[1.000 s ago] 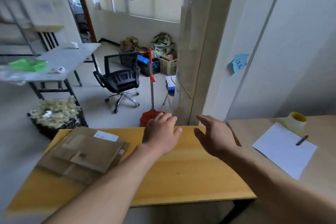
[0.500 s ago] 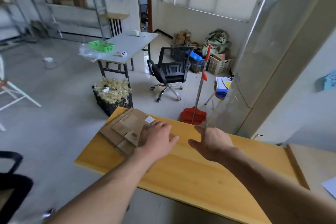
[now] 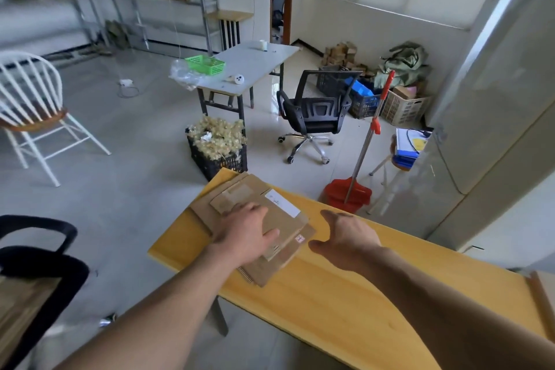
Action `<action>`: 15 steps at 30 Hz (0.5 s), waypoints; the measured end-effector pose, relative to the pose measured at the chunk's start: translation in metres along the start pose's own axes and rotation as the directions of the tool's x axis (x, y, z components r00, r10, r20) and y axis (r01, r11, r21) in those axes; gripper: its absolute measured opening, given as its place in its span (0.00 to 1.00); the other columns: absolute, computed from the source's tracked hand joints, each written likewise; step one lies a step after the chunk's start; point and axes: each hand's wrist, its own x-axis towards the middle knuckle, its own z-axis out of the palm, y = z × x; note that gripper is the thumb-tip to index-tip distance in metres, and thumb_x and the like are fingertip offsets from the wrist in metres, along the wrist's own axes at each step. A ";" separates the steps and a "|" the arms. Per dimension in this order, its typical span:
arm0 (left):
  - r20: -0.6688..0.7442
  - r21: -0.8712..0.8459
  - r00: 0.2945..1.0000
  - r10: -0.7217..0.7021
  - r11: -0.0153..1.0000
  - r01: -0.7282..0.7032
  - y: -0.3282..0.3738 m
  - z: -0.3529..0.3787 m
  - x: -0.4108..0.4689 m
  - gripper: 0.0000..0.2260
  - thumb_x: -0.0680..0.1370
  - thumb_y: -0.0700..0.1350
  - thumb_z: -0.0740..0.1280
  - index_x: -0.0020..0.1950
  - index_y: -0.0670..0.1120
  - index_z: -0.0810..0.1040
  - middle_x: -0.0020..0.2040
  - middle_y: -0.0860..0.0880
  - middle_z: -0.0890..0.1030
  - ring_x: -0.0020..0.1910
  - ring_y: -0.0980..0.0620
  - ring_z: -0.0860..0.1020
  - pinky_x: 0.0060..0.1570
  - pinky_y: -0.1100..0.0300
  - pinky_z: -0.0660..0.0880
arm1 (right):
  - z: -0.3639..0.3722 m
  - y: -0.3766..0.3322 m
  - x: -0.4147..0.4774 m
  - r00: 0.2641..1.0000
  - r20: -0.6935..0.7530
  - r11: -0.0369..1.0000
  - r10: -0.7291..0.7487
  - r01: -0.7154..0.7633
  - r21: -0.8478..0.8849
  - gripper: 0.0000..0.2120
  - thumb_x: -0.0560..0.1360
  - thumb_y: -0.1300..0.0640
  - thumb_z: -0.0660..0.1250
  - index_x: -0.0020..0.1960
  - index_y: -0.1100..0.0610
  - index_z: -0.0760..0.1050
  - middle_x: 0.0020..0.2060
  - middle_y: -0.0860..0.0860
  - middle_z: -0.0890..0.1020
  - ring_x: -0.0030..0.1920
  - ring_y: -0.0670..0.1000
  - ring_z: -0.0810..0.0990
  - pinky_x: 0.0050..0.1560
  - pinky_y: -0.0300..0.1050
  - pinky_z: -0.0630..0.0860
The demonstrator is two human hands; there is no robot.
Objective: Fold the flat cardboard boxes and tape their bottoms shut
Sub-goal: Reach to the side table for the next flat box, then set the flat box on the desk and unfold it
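Observation:
A stack of flat brown cardboard boxes (image 3: 240,198) lies at the left end of the yellow table (image 3: 345,303). The top piece carries a white label and old tape. My left hand (image 3: 246,233) rests palm down on the stack, fingers spread over its near part. My right hand (image 3: 348,239) hovers just right of the stack above the tabletop, fingers apart, holding nothing. No tape roll shows in this view.
Beyond the table's far edge stand a black crate of pale filler (image 3: 217,144), a black office chair (image 3: 315,114) and a red dustpan with a long handle (image 3: 348,194). A black chair back (image 3: 39,252) is at my left. A wall corner (image 3: 480,129) rises at the right.
My view has swung left and the stack has come nearer. My left hand moved from the bare tabletop onto the cardboard stack; my right hand followed alongside it.

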 end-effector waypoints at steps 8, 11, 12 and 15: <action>0.109 -0.033 0.994 0.006 0.999 -0.002 -0.060 0.017 0.064 0.29 0.77 0.61 0.65 0.75 0.50 0.67 0.75 0.51 0.66 0.72 0.49 0.67 0.67 0.51 0.69 | 0.028 -0.034 0.061 0.995 0.086 0.998 0.045 -0.048 0.041 0.32 0.69 0.38 0.68 0.70 0.44 0.66 0.59 0.49 0.78 0.55 0.55 0.79 0.48 0.48 0.78; 0.168 -0.015 0.985 0.046 0.999 -0.044 -0.086 0.029 0.094 0.30 0.76 0.59 0.68 0.75 0.51 0.67 0.76 0.52 0.64 0.74 0.49 0.64 0.70 0.51 0.66 | 0.045 -0.048 0.086 0.988 0.134 0.995 0.083 -0.089 0.040 0.30 0.68 0.37 0.68 0.67 0.45 0.68 0.57 0.49 0.78 0.52 0.55 0.79 0.47 0.48 0.79; 0.192 -0.016 0.980 0.056 0.998 -0.054 -0.095 0.034 0.105 0.30 0.75 0.59 0.69 0.74 0.51 0.67 0.76 0.52 0.64 0.74 0.48 0.63 0.70 0.50 0.66 | 0.050 -0.052 0.094 0.984 0.146 0.993 0.102 -0.109 0.038 0.31 0.69 0.37 0.68 0.68 0.46 0.67 0.58 0.50 0.78 0.53 0.56 0.79 0.48 0.49 0.79; 0.298 -0.026 0.952 0.065 0.998 -0.060 -0.118 0.047 0.134 0.32 0.73 0.59 0.71 0.75 0.51 0.66 0.77 0.50 0.61 0.75 0.46 0.60 0.71 0.48 0.64 | 0.062 -0.062 0.113 0.973 0.166 0.984 0.162 -0.172 0.052 0.33 0.71 0.38 0.68 0.72 0.48 0.65 0.63 0.52 0.77 0.58 0.56 0.77 0.53 0.50 0.78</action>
